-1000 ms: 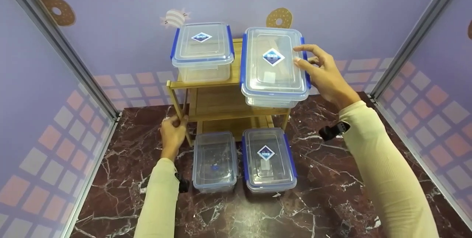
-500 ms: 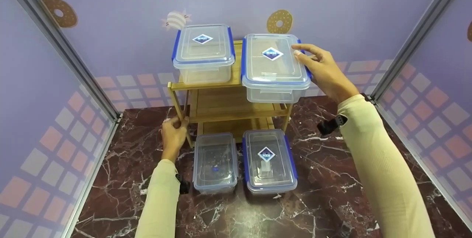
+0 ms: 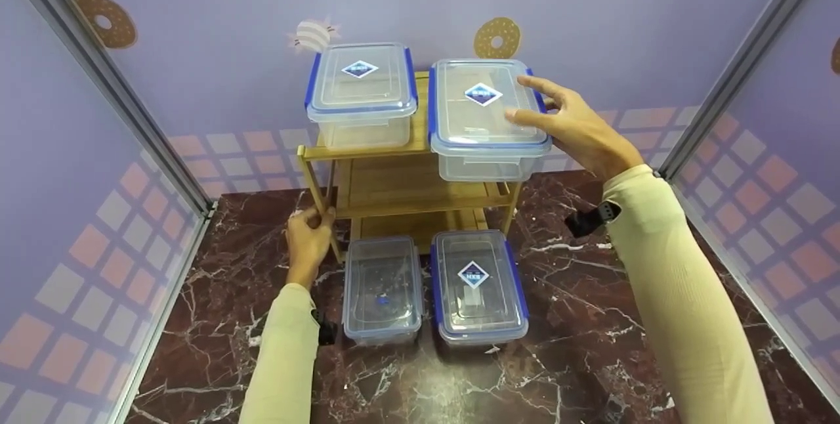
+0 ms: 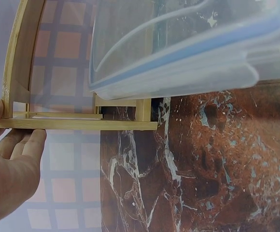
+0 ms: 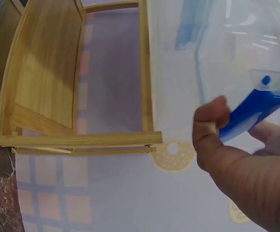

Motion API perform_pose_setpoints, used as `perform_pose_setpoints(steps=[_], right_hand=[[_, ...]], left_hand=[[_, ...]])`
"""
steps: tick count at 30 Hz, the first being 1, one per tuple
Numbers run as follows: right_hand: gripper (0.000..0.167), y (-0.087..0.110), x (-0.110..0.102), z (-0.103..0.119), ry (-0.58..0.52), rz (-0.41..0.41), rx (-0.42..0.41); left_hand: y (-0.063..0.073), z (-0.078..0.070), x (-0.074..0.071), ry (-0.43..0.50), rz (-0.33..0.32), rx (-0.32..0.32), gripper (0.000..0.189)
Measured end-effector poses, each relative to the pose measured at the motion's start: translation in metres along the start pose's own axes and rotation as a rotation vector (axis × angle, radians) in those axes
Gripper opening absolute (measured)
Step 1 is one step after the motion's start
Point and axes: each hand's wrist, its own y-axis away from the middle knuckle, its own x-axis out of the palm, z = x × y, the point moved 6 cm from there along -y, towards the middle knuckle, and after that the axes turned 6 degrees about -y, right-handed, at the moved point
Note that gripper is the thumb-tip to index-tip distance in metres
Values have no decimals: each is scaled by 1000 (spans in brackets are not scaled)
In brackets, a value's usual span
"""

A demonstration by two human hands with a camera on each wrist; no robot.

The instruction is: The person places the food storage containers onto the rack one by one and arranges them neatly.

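Two clear lidded storage boxes with blue clips are at the top of a wooden rack (image 3: 423,184). My right hand (image 3: 571,119) holds the right-hand storage box (image 3: 485,132) by its right edge. Thumb and index finger lie over the lid, while the other fingers curl by the blue clip (image 5: 256,113) in the right wrist view. The lid looks level; whether the base rests fully on the top shelf I cannot tell. Lower down, my left hand (image 3: 308,237) grips the rack's front left leg (image 4: 72,124), thumb on one side and fingers on the other.
The left-hand storage box (image 3: 361,96) stands on the top shelf. On the dark marbled surface (image 3: 571,345) before the rack lie another blue-clipped box (image 3: 479,306) and a clear-clipped box (image 3: 384,273). Patterned panels enclose the back and both sides.
The right-hand box has gone from tilted toward me to level, its front edge rising slightly in view. My right thumb has slid farther across the lid, away from the index finger. My left hand stays put.
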Motion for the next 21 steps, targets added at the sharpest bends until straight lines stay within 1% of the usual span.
perform_pose_setpoints(steps=[3,4,8,13,16,18,21], right_hand=[[98,1,0,2,99,-5,17],[99,1,1,2,97,-8,16],[98,-2,2,1,32,-33,-10],[87,-5,1,0,-61,-87,-51],[84,-6,0,0,-90,-110,-63],[87,-6,0,-1,-95,-103,-61],[94,-5,0,-2,-77,-67,-62]], left_hand=[[0,1,0,8,8,-5,25],[0,1,0,11,9,-6,25],[0,1,-1,15,5,-6,24],[-1,0,-1,15,-4,1,22],[-1,0,-1,19,-5,3,22],[-1,0,0,17,-4,0,23],[0,0,0,18,6,-1,24]])
